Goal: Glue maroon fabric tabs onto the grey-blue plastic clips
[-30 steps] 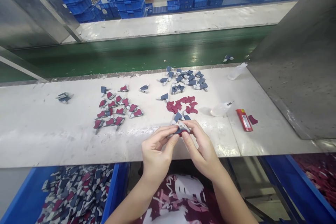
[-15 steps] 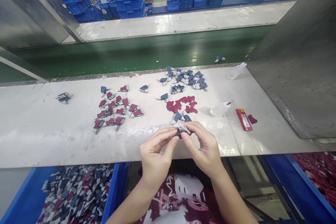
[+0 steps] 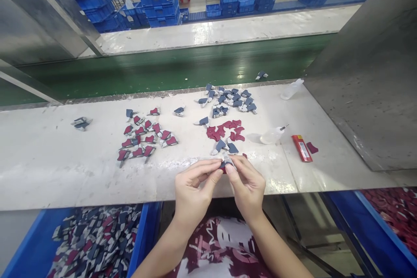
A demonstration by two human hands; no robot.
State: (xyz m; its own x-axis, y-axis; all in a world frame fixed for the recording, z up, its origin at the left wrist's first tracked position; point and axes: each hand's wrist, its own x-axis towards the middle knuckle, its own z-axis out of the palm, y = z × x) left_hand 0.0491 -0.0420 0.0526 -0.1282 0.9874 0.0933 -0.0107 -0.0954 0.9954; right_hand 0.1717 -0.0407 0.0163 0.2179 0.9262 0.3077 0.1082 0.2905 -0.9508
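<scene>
My left hand (image 3: 195, 186) and my right hand (image 3: 248, 182) pinch one small blue, grey and red part (image 3: 225, 164) between fingertips and thumbs, over the table's front edge. Just beyond them lie two blue-and-grey parts (image 3: 220, 145). Loose red pieces (image 3: 221, 130) are scattered behind these, and a cluster of blue-and-grey parts (image 3: 234, 97) sits farther back. To the left is a group of parts with red faces (image 3: 138, 140). A small red piece shows beside my right fingers, partly hidden.
Right of my hands are a needle-tipped bottle (image 3: 273, 135), a red packet (image 3: 301, 148) and another clear bottle (image 3: 292, 89). A green belt (image 3: 163, 69) runs behind the table. Blue bins (image 3: 140, 243) of parts stand below, left and right. A metal panel (image 3: 368, 74) rises at right.
My right hand has shifted slightly left, with its fingers closer around the held part. The part on the green belt has moved left.
</scene>
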